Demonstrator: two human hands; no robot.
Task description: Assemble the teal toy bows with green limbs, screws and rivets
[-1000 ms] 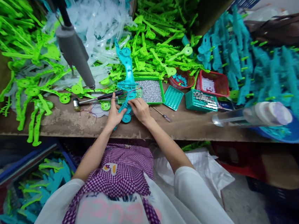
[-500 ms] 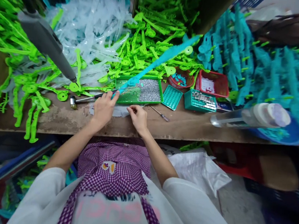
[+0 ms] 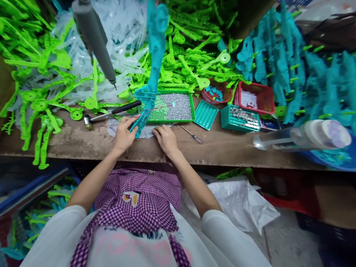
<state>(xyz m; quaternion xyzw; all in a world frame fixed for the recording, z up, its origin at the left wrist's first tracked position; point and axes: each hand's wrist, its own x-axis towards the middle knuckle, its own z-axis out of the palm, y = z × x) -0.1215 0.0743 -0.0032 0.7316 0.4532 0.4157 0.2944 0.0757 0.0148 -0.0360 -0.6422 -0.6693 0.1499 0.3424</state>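
A long turquoise plastic piece (image 3: 154, 60) stands up from the bench, its near end between the fingers of my left hand (image 3: 124, 137), which is closed round it. Thin reddish strands show against its lower part. To the right, my right hand (image 3: 166, 141) bends its fingertips down at the edge of a pale cloth (image 3: 148, 132). Its fingers are pressed together, and whatever may be in them is hidden. Behind both hands lies a green tray (image 3: 180, 107) with many small silvery pieces. A hammer (image 3: 110, 113) rests left of my left hand, a small screwdriver (image 3: 191, 135) right of my right.
A grey power screwdriver (image 3: 94, 39) hangs at the left, tip down. Lime-green parts (image 3: 184, 63) and clear parts (image 3: 113, 22) are heaped behind. Teal trays (image 3: 206, 115), a red basket (image 3: 257, 97) and a clear bottle (image 3: 300, 135) stand to the right.
The turquoise piece has swung from slanting right to nearly upright, its near end lifted in my left hand. The right hand's fingers have come down toward the cloth. The hanging screwdriver has shifted right.
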